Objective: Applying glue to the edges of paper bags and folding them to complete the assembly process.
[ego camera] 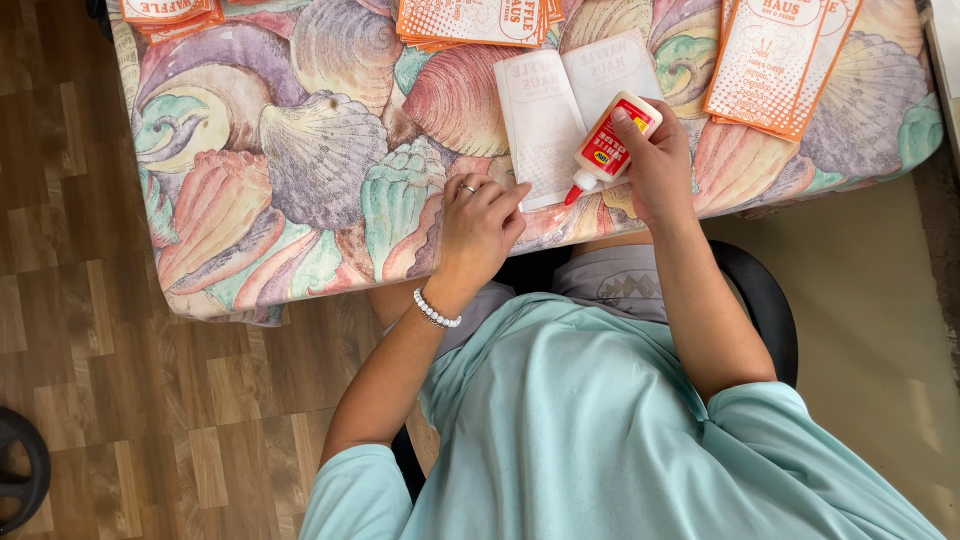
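My right hand (660,165) grips a white glue bottle (612,145) with a red label, tilted so its orange tip touches the near edge of a white unfolded paper sheet (555,105). The sheet lies flat on a table covered by a seashell-patterned cloth (300,150). My left hand (480,228), wearing a ring and a beaded bracelet, rests with curled fingers on the cloth, fingertips pressing the sheet's near left corner.
Stacks of orange and white printed paper bags lie along the far edge of the table: one at top left (170,12), one at top centre (475,20), one at right (780,60). I sit on a black chair (765,300). Wooden floor (100,400) to the left.
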